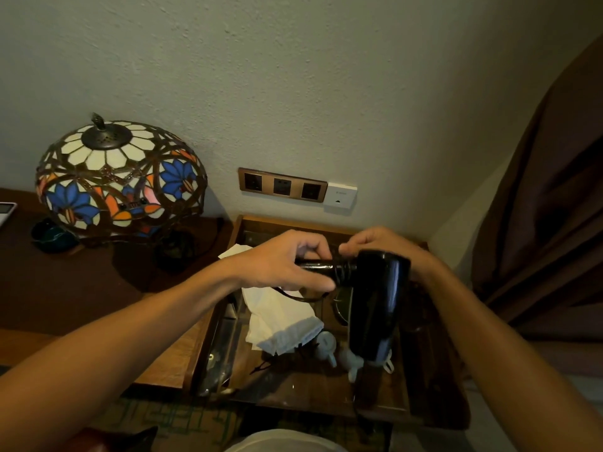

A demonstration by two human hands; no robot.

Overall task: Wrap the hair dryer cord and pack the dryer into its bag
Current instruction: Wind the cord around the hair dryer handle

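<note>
1. Head view, the setting: you stand at a dim corner where a plaster wall carries a socket strip [282, 185], with a stained-glass lamp [120, 177] on the dark table far off your left forearm and a brown curtain [548, 223] beyond your right arm.
2. Below both hands sits a wooden tray [434, 370], which keeps the loose pieces gathered in one place.
3. Your left hand [287, 262] is closed around the handle of the hair dryer [375, 305], thumb underneath, so the handle stays level as a spool.
4. Your right hand [375, 246] sits just beyond the left, fingertips pinched on the cord [344, 272] where its turns already ring the handle; I judge this keeps the loops tight.
5. The barrel hangs down toward you from the hands, out of the winding path.
6. A slack length of cord droops under your left palm, so wrapping looks unfinished.
7. The white bag [280, 321] lies in the tray directly beneath your left hand, its gathered mouth nearest you, ready for packing.
</note>
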